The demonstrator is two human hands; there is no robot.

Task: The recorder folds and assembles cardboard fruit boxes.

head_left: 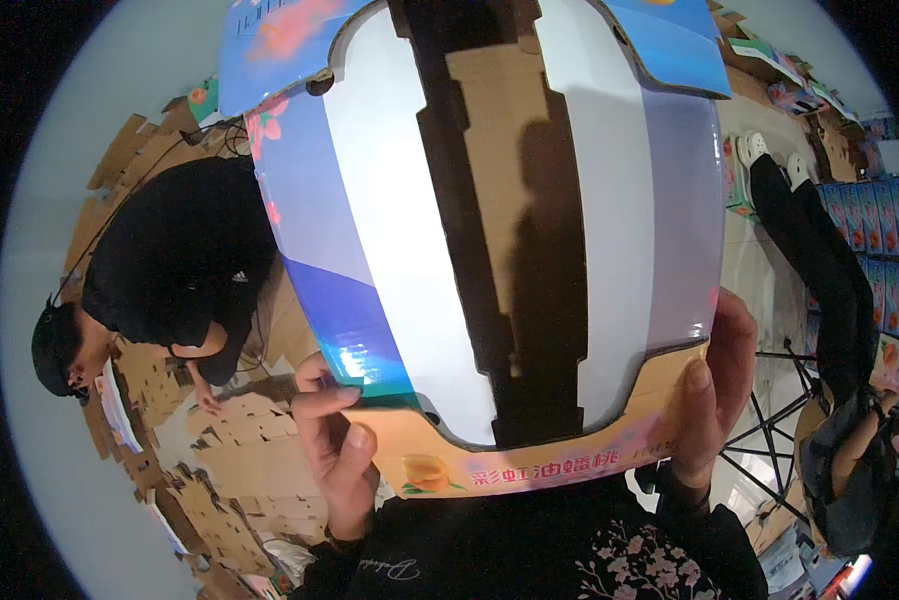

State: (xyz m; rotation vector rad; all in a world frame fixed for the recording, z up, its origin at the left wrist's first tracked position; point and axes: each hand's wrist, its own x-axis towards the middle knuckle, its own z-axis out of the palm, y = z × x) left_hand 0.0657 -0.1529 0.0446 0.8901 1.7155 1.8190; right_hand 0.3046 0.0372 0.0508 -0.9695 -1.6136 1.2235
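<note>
A printed cardboard fruit box (609,240) fills the middle of the view, held up in front of me. Its sides are blue, purple and teal with pink blossoms. Two long white inner panels leave a gap along the middle, through which the brown inside shows. My left hand (341,445) is closed on the near left corner, thumb against the orange end flap (539,470) and fingers bent at the edge. At the near right corner my right hand (717,390) grips the box too. Its thumb presses on the flap, while its other fingers are partly hidden behind the side.
To the left, a person in black (184,250) bends over flattened cardboard sheets (259,450) spread on the floor. On the right are another person's dark-trousered legs (819,270), a black metal stand (769,420) and stacked blue boxes (874,215).
</note>
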